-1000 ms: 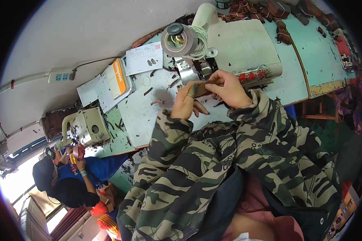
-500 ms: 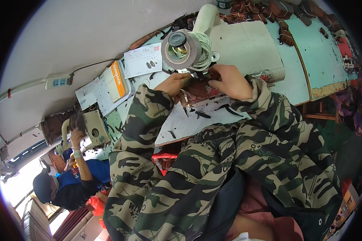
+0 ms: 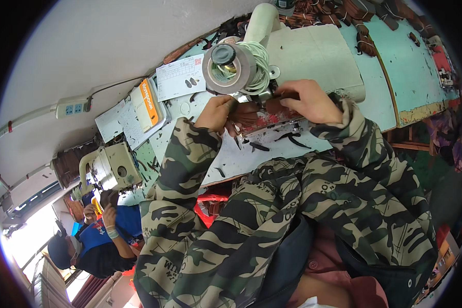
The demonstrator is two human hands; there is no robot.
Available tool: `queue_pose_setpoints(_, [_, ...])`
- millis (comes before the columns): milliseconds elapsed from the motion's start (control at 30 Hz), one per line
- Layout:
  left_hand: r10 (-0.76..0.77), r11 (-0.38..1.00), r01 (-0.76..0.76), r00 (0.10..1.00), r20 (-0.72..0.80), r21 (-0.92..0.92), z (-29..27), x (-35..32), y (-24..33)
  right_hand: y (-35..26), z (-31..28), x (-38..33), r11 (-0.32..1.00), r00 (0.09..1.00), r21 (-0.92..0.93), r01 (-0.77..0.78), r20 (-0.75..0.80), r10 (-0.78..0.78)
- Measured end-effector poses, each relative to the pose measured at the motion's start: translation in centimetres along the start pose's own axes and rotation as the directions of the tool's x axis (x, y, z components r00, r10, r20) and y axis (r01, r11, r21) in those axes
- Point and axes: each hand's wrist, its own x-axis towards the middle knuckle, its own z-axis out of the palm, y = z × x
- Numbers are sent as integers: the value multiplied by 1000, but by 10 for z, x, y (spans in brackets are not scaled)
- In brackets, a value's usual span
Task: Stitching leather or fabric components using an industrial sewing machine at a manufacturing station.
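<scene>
A cream sewing machine (image 3: 310,59) stands across the table in front of me, with its reddish-brown, worn bed (image 3: 264,123) below. On the bed's left side lies a fanned stack of brown leather pieces (image 3: 247,114). My left hand (image 3: 216,114) is closed on this stack's left end, thumb on top. My right hand (image 3: 313,100) pinches a small brown leather piece (image 3: 277,108) beside the metal presser foot (image 3: 265,94). A tape roll and a coil of pale cord (image 3: 259,69) sit on the machine head and hide part of the needle area.
Dark leather scraps (image 3: 259,147) litter the table's near side. A printed sheet (image 3: 180,78) and an orange-covered notebook (image 3: 148,105) lie to the left. Tied brown bundles (image 3: 364,45) line the back. At far left, a co-worker (image 3: 97,236) sits by another cream machine (image 3: 113,167).
My right hand has moved a little right, away from the presser foot, uncovering more of the bed. My left hand has barely shifted. The co-worker's raised hand has come down.
</scene>
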Motion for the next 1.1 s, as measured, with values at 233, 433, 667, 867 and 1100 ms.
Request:
queue_pose_setpoints(233, [12,999,-14,997,75,31,0,5,-7,5,14,3,955,967,-223,198,-114,-227])
queue_pose_setpoints(433, [80,997,-76,987,-137,32,3,-2,-12,1,-3,-4,991,992,105,-77,107,65])
queue_pose_setpoints(667, [-44,859,59,998,40,-509,-2,-13,-20,5,1,-5,998,998,38,45,-54,-43])
queue_pose_setpoints(867, [-18,994,13,999,-46,-108,-7,-7,-22,1,-3,-5,999,997,-46,-12,71,15])
queue_pose_setpoints(1100, [-38,993,41,999,-23,112,-7,-8,-6,10,-16,-10,985,978,-108,133,173,-113])
